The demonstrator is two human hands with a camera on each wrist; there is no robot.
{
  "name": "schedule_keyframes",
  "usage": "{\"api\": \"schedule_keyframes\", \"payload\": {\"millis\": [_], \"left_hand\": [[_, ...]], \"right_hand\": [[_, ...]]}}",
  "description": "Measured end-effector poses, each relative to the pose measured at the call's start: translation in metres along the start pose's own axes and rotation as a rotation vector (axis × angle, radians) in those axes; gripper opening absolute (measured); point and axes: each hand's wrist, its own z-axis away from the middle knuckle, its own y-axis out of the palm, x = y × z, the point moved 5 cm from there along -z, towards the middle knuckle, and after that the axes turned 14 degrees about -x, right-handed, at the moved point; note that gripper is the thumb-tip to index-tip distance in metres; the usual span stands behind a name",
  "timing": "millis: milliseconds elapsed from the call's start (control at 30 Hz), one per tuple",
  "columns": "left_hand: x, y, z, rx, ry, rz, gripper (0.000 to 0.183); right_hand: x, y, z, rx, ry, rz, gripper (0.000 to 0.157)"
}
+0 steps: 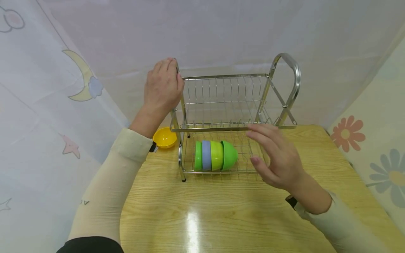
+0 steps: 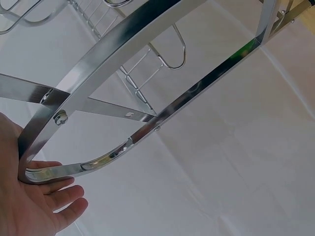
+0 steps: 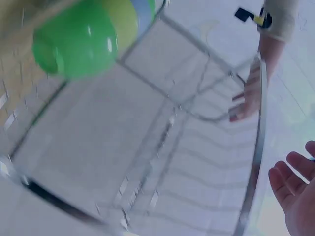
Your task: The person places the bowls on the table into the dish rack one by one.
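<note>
A two-tier metal dish rack stands on the table. My left hand rests on the rack's left handle, its relaxed fingers against the curved bar in the left wrist view. My right hand is held in front of the rack's right side, fingers spread and holding nothing. On the lower tier, several nested bowls lie on their sides: a green one, a blue one, a yellow-green one and another green one. The right wrist view is blurred.
An orange-yellow bowl sits on the wooden table just left of the rack. The rack's right handle rises above the upper tier. A pale patterned cloth hangs behind and at both sides.
</note>
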Motion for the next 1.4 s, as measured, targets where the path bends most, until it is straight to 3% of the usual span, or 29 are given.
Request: {"api": "schedule_keyframes", "payload": {"millis": [133,300,500,667,833,1033,1167,1400], "left_hand": [[0.000,0.001,0.001,0.012,-0.001,-0.006,0.055],[-0.001,0.003,0.002,0.008,0.006,-0.005,0.054],[-0.001,0.006,0.002,0.003,0.009,-0.006,0.054],[-0.002,0.007,0.002,-0.008,0.015,0.006,0.053],[-0.003,0.008,0.002,-0.016,0.010,0.011,0.053],[-0.004,0.008,0.002,-0.018,0.015,0.012,0.053],[-0.003,0.008,0.002,-0.018,0.019,0.013,0.053],[0.004,0.001,0.003,0.026,0.020,0.057,0.054]], "right_hand": [[-0.016,-0.011,-0.024,-0.050,0.003,0.064,0.055],[-0.051,-0.022,-0.038,-0.034,0.029,0.167,0.061],[-0.105,-0.033,-0.041,0.066,0.081,0.327,0.058],[-0.138,-0.039,-0.045,0.162,0.112,0.413,0.053],[-0.159,-0.038,-0.048,0.238,0.195,0.444,0.049],[-0.178,-0.037,-0.046,0.322,0.381,0.498,0.050],[-0.181,-0.036,-0.045,0.298,0.402,0.498,0.047],[-0.177,-0.029,-0.044,0.142,0.336,0.476,0.040]]}}
